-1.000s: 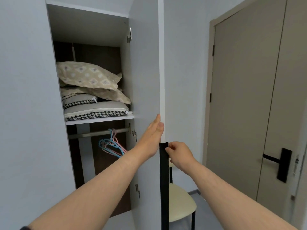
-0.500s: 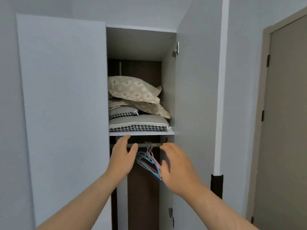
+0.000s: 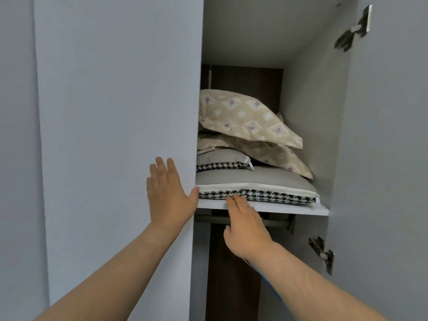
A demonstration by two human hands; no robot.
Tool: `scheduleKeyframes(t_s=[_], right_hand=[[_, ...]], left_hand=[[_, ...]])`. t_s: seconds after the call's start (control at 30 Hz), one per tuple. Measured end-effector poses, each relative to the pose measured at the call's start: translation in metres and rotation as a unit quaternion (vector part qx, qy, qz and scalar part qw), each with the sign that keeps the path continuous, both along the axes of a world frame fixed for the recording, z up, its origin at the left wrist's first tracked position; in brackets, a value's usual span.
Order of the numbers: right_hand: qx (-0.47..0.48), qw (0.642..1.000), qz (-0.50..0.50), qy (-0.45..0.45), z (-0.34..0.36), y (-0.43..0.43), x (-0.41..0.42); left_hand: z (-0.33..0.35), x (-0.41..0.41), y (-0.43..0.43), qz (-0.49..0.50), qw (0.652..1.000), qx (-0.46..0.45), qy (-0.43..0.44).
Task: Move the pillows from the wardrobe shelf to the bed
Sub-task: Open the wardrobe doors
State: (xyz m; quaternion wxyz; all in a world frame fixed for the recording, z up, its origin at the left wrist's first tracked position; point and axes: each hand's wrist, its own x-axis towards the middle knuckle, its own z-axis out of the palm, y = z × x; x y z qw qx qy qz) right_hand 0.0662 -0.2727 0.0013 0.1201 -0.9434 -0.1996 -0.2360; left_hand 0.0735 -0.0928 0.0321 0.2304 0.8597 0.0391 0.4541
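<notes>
Reaching up toward the white wardrobe shelf (image 3: 289, 210), the left hand (image 3: 170, 195) is spread flat and wide against the pale grey wardrobe door (image 3: 120, 112), holding nothing. The right hand (image 3: 246, 224), fingers extended and empty, touches the front edge of the shelf at the grey houndstooth-trimmed pillow (image 3: 254, 188). Above it lie a smaller matching cushion (image 3: 222, 159) and two beige patterned pillows (image 3: 245, 117), stacked.

Soft, even, cool light fills the view without glare. The wardrobe's back panel (image 3: 245, 82) sits in deep shadow, and the space under the shelf (image 3: 301, 210) is dark too. Focus is fairly sharp; straight edges bow at the frame's sides.
</notes>
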Motion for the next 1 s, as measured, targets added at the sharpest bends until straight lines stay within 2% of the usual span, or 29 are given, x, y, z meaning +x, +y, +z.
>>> scheduleKeyframes(t_s=[0.17, 0.27, 0.37, 0.53, 0.73, 0.8, 0.9, 1.0], right_hand=[[-0.045, 0.995, -0.04, -0.074, -0.005, 0.008, 0.053], [-0.092, 0.99, -0.057, -0.093, -0.016, 0.002, 0.066], [-0.113, 0.987, -0.064, -0.098, -0.019, -0.001, 0.069], [-0.13, 0.988, -0.052, -0.061, -0.009, -0.005, 0.06], [-0.144, 0.989, -0.008, 0.042, 0.009, -0.02, 0.037], [-0.105, 0.991, 0.008, 0.083, 0.015, -0.017, 0.025], [0.026, 0.99, 0.065, 0.121, 0.025, -0.002, -0.006], [0.195, 0.956, 0.159, 0.153, 0.042, 0.029, -0.042]], left_hand=[[-0.007, 0.058, -0.003, 0.044, 0.998, 0.044, -0.024], [-0.014, 0.071, -0.002, 0.053, 0.995, 0.054, -0.06], [-0.015, 0.071, -0.003, 0.052, 0.995, 0.055, -0.057], [-0.011, 0.054, -0.009, 0.041, 0.998, 0.032, -0.025], [-0.007, -0.009, -0.013, 0.007, 0.999, -0.026, -0.021], [-0.008, -0.034, -0.01, -0.019, 0.999, -0.044, -0.026], [-0.006, -0.08, -0.004, -0.054, 0.994, -0.089, -0.033], [-0.004, -0.126, 0.007, -0.066, 0.989, -0.13, -0.023]])
